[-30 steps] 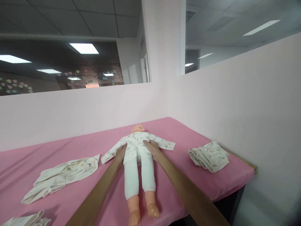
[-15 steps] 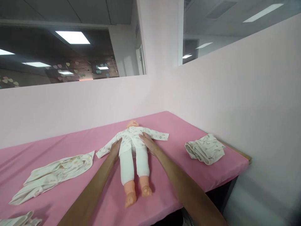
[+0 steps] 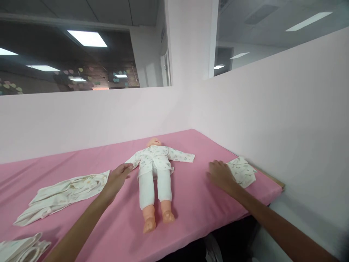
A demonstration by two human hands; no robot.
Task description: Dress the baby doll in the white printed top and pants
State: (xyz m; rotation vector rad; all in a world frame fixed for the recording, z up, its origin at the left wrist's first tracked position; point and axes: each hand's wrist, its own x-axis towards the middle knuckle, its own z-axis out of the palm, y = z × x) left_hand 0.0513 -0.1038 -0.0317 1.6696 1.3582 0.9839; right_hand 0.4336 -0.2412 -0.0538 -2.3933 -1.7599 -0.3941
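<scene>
A baby doll (image 3: pixel 155 163) lies on its back on the pink-covered table, feet toward me. It wears a white patterned jacket (image 3: pixel 160 156) and white trousers (image 3: pixel 147 189); its feet are bare. My left hand (image 3: pixel 118 177) is beside the doll's sleeve on the left, fingers loosely stretched, overlapping the sleeve's end in view; whether it touches is unclear. Off to the right, my right hand (image 3: pixel 220 175) is slightly blurred, its fingers bent but apart, with nothing visible in them. It hovers by a folded patterned cloth (image 3: pixel 243 171) and covers its left part.
A spread patterned garment (image 3: pixel 68 194) lies left of the doll. Another folded cloth (image 3: pixel 23 249) sits at the lower left. The pink table cover (image 3: pixel 188 218) reaches the white walls (image 3: pixel 245 116) at the back and right. Windows (image 3: pixel 81 62) are set above.
Both hands have left the doll's sides. My right hand has swung right to the folded cloth, and my left hand has shifted left to the sleeve. The doll stays lying there.
</scene>
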